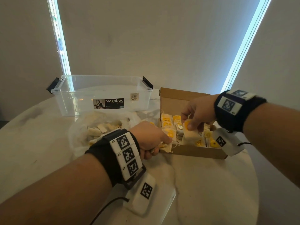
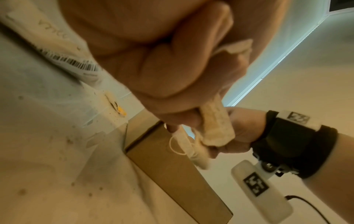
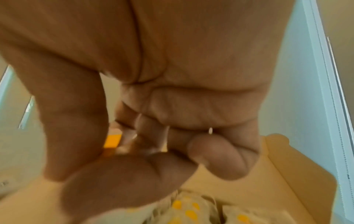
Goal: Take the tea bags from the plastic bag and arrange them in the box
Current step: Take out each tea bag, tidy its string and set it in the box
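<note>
An open brown cardboard box (image 1: 197,151) sits right of centre, filled with several tea bags with yellow tags (image 1: 167,123). My right hand (image 1: 197,116) is over the box and pinches one tea bag (image 1: 190,133) by its yellow tag, the bag standing among the others. My left hand (image 1: 151,139) is at the box's left front corner, its fingers curled round a bunch of tea bags (image 2: 216,128). The clear plastic bag (image 1: 100,127) with more tea bags lies left of the box. In the right wrist view the thumb and fingers (image 3: 122,178) close on the yellow tag (image 3: 113,141).
A clear Megabox storage tub (image 1: 102,95) stands empty behind the plastic bag. Everything rests on a round pale marble table (image 1: 211,192), whose edge curves off at the right. Behind are blinds with bright window strips at both sides.
</note>
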